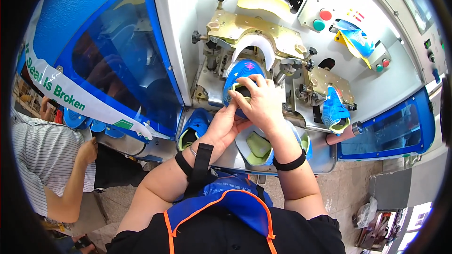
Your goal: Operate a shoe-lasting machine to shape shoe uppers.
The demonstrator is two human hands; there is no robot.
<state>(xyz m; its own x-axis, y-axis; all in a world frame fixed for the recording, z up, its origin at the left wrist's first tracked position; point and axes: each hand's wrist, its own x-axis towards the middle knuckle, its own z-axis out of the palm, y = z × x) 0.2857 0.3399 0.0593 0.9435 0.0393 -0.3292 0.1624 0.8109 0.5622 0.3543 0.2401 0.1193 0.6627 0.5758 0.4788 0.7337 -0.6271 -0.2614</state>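
A blue shoe upper [245, 69] with a pink mark near its toe sits under the white curved pad [256, 47] of a brass-coloured clamp plate [278, 30]. My right hand [260, 103] grips its pale green collar, thumb and fingers bent over the opening. From below and to the left, my left hand [223, 126] holds the same upper at the heel; some of its fingers are hidden. Close to my left wrist lies another blue upper [197, 121]. A light upper with green lining [258, 146] rests on the metal ledge below my hands.
On the right, another blue shoe upper [335, 108] sits at a second clamp station. Red [325, 14] and green [319, 25] buttons are on the back wall. Blue-framed window panels [125, 49] flank the machine. A person in a striped shirt [52, 148] works at the left.
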